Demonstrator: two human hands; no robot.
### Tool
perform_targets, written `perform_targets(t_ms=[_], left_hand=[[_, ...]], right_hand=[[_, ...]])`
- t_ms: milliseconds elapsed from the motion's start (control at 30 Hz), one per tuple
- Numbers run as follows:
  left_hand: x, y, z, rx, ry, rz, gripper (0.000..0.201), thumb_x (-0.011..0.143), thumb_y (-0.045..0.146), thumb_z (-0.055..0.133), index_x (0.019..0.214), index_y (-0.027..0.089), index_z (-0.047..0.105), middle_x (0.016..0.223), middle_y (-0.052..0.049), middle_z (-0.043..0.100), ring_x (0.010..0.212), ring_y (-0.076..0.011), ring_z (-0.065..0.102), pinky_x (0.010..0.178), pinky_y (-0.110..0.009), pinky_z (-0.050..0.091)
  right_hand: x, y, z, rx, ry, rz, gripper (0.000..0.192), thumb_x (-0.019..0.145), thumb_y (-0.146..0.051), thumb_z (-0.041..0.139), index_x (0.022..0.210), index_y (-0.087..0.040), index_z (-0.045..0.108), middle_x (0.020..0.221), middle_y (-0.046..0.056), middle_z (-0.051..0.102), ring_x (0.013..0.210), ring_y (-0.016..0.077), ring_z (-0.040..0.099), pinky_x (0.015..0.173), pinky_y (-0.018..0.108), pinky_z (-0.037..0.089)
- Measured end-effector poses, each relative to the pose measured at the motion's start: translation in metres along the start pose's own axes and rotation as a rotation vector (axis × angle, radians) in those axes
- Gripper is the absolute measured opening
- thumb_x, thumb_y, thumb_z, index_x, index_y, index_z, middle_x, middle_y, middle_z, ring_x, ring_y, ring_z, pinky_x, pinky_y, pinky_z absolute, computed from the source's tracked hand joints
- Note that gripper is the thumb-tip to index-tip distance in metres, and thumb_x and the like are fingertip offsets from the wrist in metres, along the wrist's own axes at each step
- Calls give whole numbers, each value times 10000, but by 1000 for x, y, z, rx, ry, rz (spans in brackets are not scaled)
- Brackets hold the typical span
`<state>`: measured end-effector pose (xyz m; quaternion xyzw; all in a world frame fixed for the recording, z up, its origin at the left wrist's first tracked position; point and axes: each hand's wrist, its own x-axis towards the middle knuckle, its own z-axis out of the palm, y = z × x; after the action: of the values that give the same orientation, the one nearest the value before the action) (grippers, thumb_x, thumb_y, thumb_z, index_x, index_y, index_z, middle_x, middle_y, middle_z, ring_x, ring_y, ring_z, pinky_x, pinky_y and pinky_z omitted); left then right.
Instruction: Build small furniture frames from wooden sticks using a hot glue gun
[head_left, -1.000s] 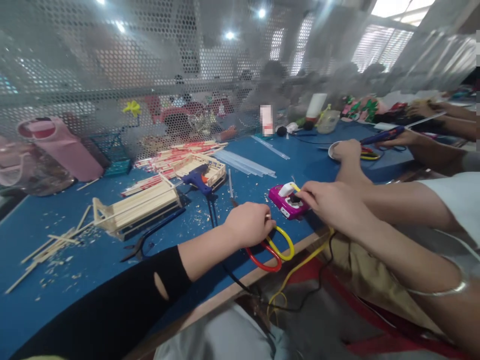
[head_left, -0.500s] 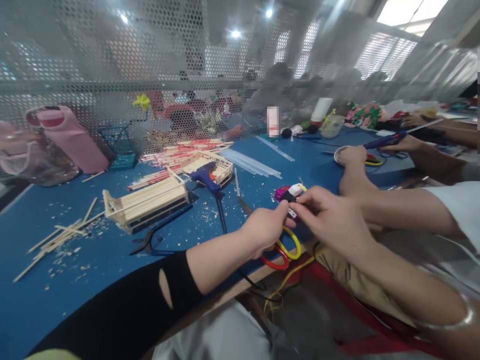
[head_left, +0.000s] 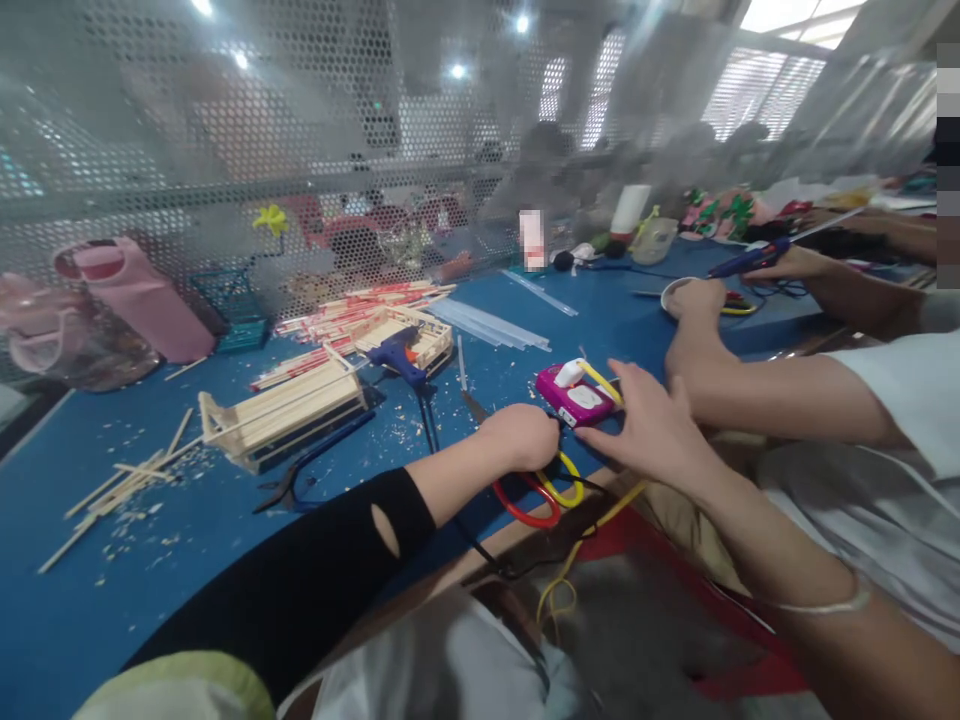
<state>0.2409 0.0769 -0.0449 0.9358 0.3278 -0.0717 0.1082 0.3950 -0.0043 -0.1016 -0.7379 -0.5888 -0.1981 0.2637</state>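
Note:
My left hand (head_left: 521, 438), in a black sleeve, is closed at the near side of a purple power socket (head_left: 551, 383). A bit of a black plug (head_left: 556, 419) shows at its fingertips; whether it sits in the socket I cannot tell. My right hand (head_left: 656, 425) is open, thumb and fingers spread around the socket's right side, holding nothing. A white plug with a yellow cord (head_left: 596, 377) is in the socket's top. Scissors (head_left: 529, 505) with red and yellow handles lie under my left hand.
A blue glue gun (head_left: 397, 355) rests on a small stick tray. Left of it are a wooden stick frame (head_left: 289, 415), pliers (head_left: 283, 492) and loose sticks (head_left: 127, 480). Clear glue sticks (head_left: 491, 325) lie behind. At right, a co-worker's hand (head_left: 694, 298) touches a white roll.
My right hand has let go of the black plug and spread open to the right. My left hand has moved down and left slightly, uncovering the purple socket.

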Motion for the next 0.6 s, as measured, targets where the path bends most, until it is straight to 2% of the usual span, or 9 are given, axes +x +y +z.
perform_targets(t_ms=[67, 167, 233, 433, 600], left_hand=[[4, 2, -1, 18, -9, 7, 354, 909, 311, 378, 947, 140, 685, 1016, -166, 698, 983, -270, 652, 776, -319, 488], [6, 1, 1, 51, -28, 21, 399, 930, 350, 335, 993, 148, 673, 1056, -169, 689, 1027, -297, 639, 807, -366, 499], [7, -3, 3, 67, -25, 34, 418, 934, 374, 318, 991, 159, 673, 1055, -157, 692, 1027, -305, 639, 816, -387, 502], [6, -7, 5, 74, 34, 6, 456, 943, 394, 269, 972, 184, 673, 1006, -125, 710, 979, -303, 660, 794, -406, 517], [7, -4, 2, 50, -6, -34, 458, 945, 383, 261, 989, 175, 666, 1017, -141, 703, 992, -303, 655, 797, -411, 515]], right_hand=[[7, 7, 3, -16, -152, -35, 646, 705, -493, 589, 1253, -175, 462, 1233, 195, 590, 1134, 390, 526, 954, 669, 271], [12, 10, 4, 9, -262, -38, 468, 739, -470, 563, 1133, -217, 544, 1132, 147, 656, 1027, 356, 589, 966, 674, 237], [13, 11, 4, 23, -278, -23, 419, 750, -467, 561, 1081, -210, 570, 1084, 135, 676, 994, 344, 607, 974, 667, 228], [14, 18, 7, 101, -246, -17, 438, 731, -506, 578, 1059, -215, 595, 1049, 102, 694, 973, 332, 622, 979, 636, 240], [16, 19, 4, 171, -265, -17, 446, 709, -479, 617, 1058, -202, 612, 1047, 104, 693, 958, 310, 631, 899, 490, 412]])
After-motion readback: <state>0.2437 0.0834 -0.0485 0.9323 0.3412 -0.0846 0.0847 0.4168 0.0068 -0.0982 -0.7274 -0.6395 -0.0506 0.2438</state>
